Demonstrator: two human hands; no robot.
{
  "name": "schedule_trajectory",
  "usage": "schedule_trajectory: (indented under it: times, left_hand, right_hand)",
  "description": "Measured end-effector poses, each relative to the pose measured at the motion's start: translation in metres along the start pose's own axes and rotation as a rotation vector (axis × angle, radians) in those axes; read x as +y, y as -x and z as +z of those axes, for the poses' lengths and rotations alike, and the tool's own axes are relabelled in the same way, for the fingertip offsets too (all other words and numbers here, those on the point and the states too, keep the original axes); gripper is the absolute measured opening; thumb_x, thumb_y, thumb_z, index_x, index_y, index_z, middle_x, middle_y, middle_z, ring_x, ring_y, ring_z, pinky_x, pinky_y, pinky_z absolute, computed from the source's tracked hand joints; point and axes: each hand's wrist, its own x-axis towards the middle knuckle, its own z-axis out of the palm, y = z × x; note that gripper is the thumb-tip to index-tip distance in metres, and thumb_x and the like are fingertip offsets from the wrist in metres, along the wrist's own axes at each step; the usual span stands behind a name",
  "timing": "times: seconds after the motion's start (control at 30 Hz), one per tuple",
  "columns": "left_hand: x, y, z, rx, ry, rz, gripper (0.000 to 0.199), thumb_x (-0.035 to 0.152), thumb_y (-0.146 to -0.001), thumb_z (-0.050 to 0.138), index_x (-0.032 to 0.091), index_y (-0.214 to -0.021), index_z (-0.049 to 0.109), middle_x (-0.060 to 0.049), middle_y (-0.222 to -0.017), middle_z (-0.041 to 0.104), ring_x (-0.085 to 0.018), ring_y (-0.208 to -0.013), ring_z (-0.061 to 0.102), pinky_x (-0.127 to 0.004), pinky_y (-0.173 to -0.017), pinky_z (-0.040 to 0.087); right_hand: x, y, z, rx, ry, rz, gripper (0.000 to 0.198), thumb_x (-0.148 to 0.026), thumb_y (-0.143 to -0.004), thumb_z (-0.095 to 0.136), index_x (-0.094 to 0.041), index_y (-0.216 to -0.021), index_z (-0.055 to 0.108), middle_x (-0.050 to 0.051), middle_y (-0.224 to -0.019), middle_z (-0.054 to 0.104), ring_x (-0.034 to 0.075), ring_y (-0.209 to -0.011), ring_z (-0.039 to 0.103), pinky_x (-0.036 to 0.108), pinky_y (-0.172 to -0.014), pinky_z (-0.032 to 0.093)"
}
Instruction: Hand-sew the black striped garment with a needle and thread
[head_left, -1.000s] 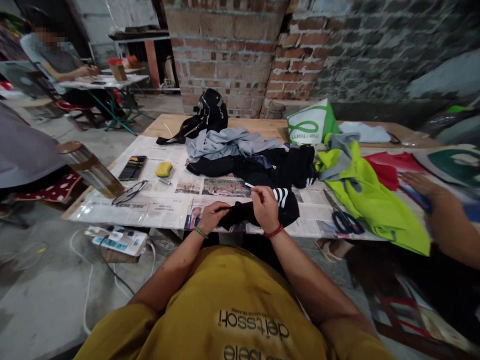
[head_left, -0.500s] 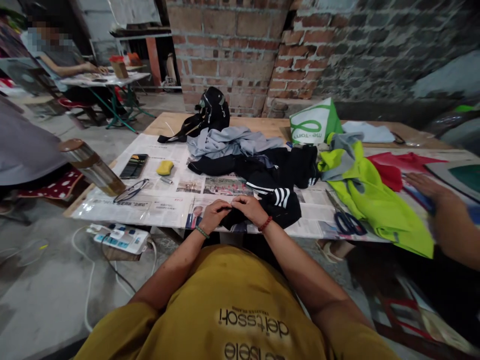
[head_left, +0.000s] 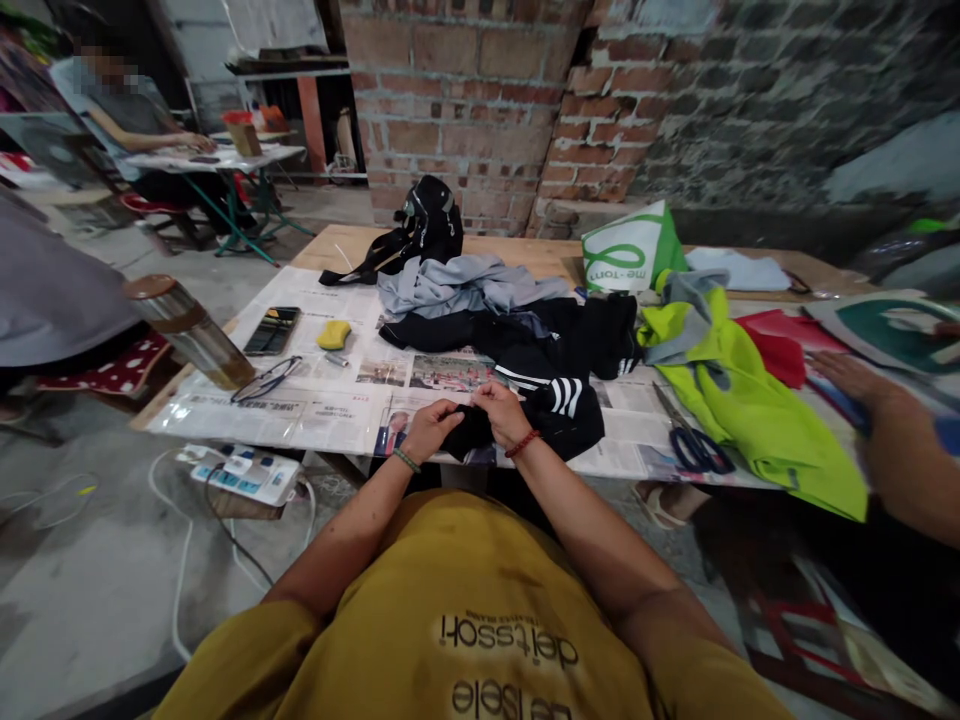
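Observation:
A black garment (head_left: 574,425) with white stripes on its cloth lies bunched at the table's near edge. My left hand (head_left: 429,430), a green bead bracelet at its wrist, is closed with thumb and fingers on the garment's edge. Just to the right, my right hand (head_left: 504,415), wearing a red bead bracelet, pinches the same black cloth. A dark stretch of fabric shows between the two hands. Anything small in the right fingertips is too fine to make out. Grey cloth (head_left: 469,285) lies heaped behind the black garment.
Newspaper under clear plastic covers the table (head_left: 300,425). At left are a bottle (head_left: 191,335), a phone (head_left: 272,331), glasses (head_left: 266,380) and a yellow sponge-like block (head_left: 334,334). Scissors (head_left: 697,448) and a neon vest (head_left: 765,400) lie right, beside another person's hand (head_left: 847,378) and an iron (head_left: 892,330).
My right hand has moved slightly right and up, away from the left, so more black cloth shows between them. At far right, the iron has shifted and a person's fingers now show on it.

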Motion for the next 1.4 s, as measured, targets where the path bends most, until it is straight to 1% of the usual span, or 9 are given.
schedule_trajectory:
  times: [0.13,0.27,0.37,0.5,0.6,0.73,0.87,1.1,1.4]
  left_hand:
    - [0.000,0.002,0.000,-0.024,0.070,-0.033,0.024,0.037,-0.069,0.060,0.014,-0.070,0.057,0.005,-0.057,0.045,-0.007,-0.053,0.035,-0.020,-0.050,0.029]
    - [0.001,0.002,0.001,0.008,0.115,-0.089,0.027,0.039,-0.069,0.062,0.014,-0.064,0.053,0.006,-0.052,0.036,-0.006,-0.048,0.028,-0.020,-0.045,0.022]
    - [0.001,0.002,0.001,0.021,0.127,-0.102,0.029,0.042,-0.070,0.060,0.014,-0.063,0.052,0.007,-0.050,0.034,-0.006,-0.047,0.027,-0.020,-0.044,0.020]
    - [0.001,0.002,-0.001,0.012,0.116,-0.088,0.031,0.044,-0.072,0.059,0.014,-0.063,0.052,0.006,-0.051,0.034,-0.006,-0.047,0.028,-0.020,-0.044,0.020]
    - [0.000,0.001,-0.001,0.017,0.102,-0.081,0.032,0.044,-0.073,0.059,0.015,-0.062,0.051,0.006,-0.051,0.034,-0.006,-0.047,0.029,-0.020,-0.044,0.021]
    - [-0.001,0.001,-0.001,0.019,0.097,-0.077,0.031,0.043,-0.072,0.059,0.015,-0.062,0.051,0.006,-0.052,0.034,-0.006,-0.047,0.029,-0.020,-0.044,0.021]
    - [-0.001,0.001,0.000,0.022,0.102,-0.079,0.030,0.042,-0.073,0.059,0.014,-0.063,0.051,0.006,-0.053,0.035,-0.006,-0.048,0.029,-0.020,-0.045,0.022]
    - [-0.002,0.001,0.000,0.015,0.098,-0.086,0.029,0.041,-0.073,0.058,0.015,-0.065,0.053,0.006,-0.053,0.036,-0.006,-0.048,0.031,-0.019,-0.044,0.023]
    - [-0.003,0.001,0.000,0.021,0.125,-0.090,0.030,0.042,-0.072,0.059,0.014,-0.063,0.053,0.006,-0.052,0.037,-0.005,-0.048,0.031,-0.019,-0.044,0.024]
  right_hand:
    - [-0.006,-0.016,-0.017,0.059,-0.086,0.062,0.021,-0.029,-0.058,0.067,-0.019,-0.061,0.049,-0.004,-0.050,0.056,0.009,-0.049,0.052,0.022,-0.054,0.038]
    - [-0.017,-0.021,-0.034,0.003,-0.064,0.097,0.025,-0.033,-0.059,0.070,-0.018,-0.068,0.053,-0.003,-0.056,0.060,0.009,-0.050,0.055,0.020,-0.049,0.038]
    - [-0.020,-0.017,-0.032,-0.057,-0.101,0.094,0.029,-0.038,-0.063,0.071,-0.019,-0.075,0.052,-0.003,-0.060,0.061,0.009,-0.051,0.056,0.018,-0.044,0.038]
    - [-0.028,-0.018,-0.025,-0.069,-0.229,0.085,0.029,-0.039,-0.070,0.068,-0.021,-0.079,0.047,-0.003,-0.067,0.064,0.014,-0.063,0.064,0.020,-0.044,0.046]
    - [-0.038,-0.026,-0.026,-0.012,-0.300,0.047,0.022,-0.034,-0.076,0.064,-0.022,-0.080,0.047,-0.004,-0.064,0.063,0.013,-0.061,0.065,0.023,-0.050,0.052]
    - [-0.052,-0.035,-0.035,0.030,-0.342,-0.049,0.015,-0.030,-0.080,0.061,-0.022,-0.081,0.048,-0.005,-0.060,0.061,0.011,-0.057,0.064,0.024,-0.054,0.055]
    - [-0.061,-0.037,-0.043,0.032,-0.350,-0.107,0.013,-0.028,-0.080,0.062,-0.021,-0.082,0.051,-0.005,-0.061,0.062,0.011,-0.058,0.064,0.025,-0.056,0.056]
    - [-0.066,-0.037,-0.047,0.070,-0.363,-0.130,0.010,-0.025,-0.080,0.060,-0.020,-0.081,0.053,-0.005,-0.059,0.062,0.011,-0.056,0.064,0.024,-0.054,0.056]
    - [-0.072,-0.045,-0.055,0.060,-0.314,-0.189,0.017,-0.030,-0.075,0.066,-0.020,-0.081,0.054,-0.004,-0.063,0.063,0.011,-0.060,0.064,0.024,-0.056,0.056]
